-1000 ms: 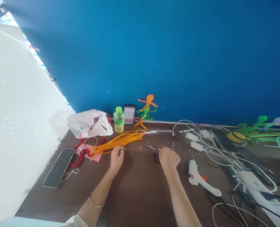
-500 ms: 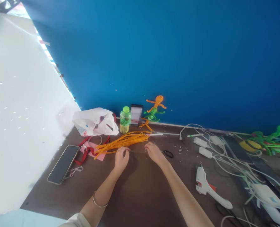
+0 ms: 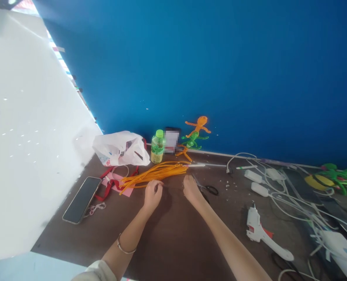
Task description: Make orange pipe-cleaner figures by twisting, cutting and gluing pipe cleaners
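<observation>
My left hand is closed in a pinch just in front of a bundle of orange pipe cleaners. What its fingers hold, if anything, is too small to make out. To the right, my right hand is also closed, its fingertips bent under and mostly hidden. A gap of bare dark tabletop lies between the two hands. Beside my right hand lies a pair of scissors with black handles, partly covered by it. Small figures of twisted pipe cleaner, an orange one and a green one, lean at the wall.
A phone, red strap and pink paper lie left. Behind are a white plastic bag and green-capped bottle. A white glue gun, tangled cables and green pipe cleaners occupy the right.
The view has shifted slightly, moving the scene a little to the right. My right hand has turned slightly, and more of the scissors shows beside it. Both hands stay closed.
</observation>
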`<act>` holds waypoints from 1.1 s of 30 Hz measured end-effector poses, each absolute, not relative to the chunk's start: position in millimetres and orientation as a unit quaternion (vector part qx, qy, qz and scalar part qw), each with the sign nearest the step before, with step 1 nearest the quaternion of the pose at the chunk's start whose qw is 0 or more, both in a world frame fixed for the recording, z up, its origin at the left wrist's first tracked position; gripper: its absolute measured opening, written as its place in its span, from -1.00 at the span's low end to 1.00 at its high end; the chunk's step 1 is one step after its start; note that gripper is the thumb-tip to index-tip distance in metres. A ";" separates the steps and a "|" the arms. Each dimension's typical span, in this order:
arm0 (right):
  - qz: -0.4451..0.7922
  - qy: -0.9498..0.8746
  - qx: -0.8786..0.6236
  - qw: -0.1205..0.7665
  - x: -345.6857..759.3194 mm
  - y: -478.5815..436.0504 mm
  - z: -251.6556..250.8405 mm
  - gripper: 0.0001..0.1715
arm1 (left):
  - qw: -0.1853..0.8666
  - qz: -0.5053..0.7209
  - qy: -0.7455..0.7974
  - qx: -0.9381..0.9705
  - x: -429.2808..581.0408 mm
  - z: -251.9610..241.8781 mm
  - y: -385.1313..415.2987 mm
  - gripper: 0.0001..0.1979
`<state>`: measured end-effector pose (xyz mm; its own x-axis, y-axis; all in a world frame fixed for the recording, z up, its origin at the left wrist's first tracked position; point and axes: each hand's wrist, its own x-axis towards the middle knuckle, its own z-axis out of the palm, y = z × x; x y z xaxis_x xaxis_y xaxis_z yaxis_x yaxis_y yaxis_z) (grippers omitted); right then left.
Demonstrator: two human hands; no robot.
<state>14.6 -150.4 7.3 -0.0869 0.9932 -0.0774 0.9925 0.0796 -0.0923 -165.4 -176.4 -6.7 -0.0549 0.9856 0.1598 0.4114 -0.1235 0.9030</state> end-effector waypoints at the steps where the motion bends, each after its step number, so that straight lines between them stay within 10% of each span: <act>1: 0.053 -0.730 -0.681 0.012 12.6 -153.2 5.7 -0.63 | 0.329 0.443 0.577 0.602 -165.5 -6.6 -176.4 -0.79; 16: 0.162 -0.668 -0.694 0.213 49.3 -171.2 9.8 -0.75 | 0.353 0.456 0.560 0.595 -162.8 -2.2 -178.6 -0.80; 23: 0.283 -0.642 -0.594 0.394 -11.1 -209.3 19.5 -0.84 | 0.622 0.417 0.409 0.521 -146.5 -2.0 -190.6 -0.66; 30: 0.349 -0.651 -0.558 0.378 8.2 -213.6 14.9 -0.74 | 0.676 0.394 0.409 0.469 -147.9 -1.3 -188.3 -0.66; 33: 0.194 -0.641 -0.659 0.344 48.9 -208.1 10.2 -0.71 | 0.667 0.413 0.436 0.440 -144.4 -1.9 -186.5 -0.66</act>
<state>48.9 -208.1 10.2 0.1039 0.9772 0.1851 0.7104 0.0573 -0.7015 -144.4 -186.5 -1.9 0.2779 0.9356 -0.2176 -0.1675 0.2703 0.9481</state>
